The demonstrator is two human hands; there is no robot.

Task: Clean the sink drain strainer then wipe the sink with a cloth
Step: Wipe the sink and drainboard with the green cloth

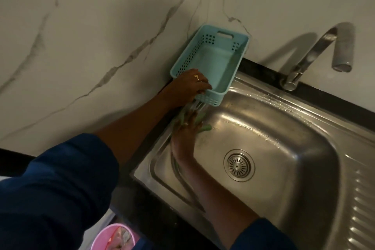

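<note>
The steel sink [284, 124] fills the right half of the view, with the round drain strainer [239, 165] seated in its floor. My right hand [185, 134] presses a green cloth [205, 127] with spread fingers against the sink's far left corner. Just above it, my left hand [187, 87] grips the near rim of a light blue plastic basket [213, 61], which is tilted up off the sink's corner against the wall. Most of the cloth is hidden under my right hand.
A curved steel tap [328, 46] stands at the back right, its spout over the sink. A marble-patterned wall [91, 36] rises behind. The ribbed drainboard [363, 209] lies at the right. A pink bin [113, 237] sits below the black counter edge.
</note>
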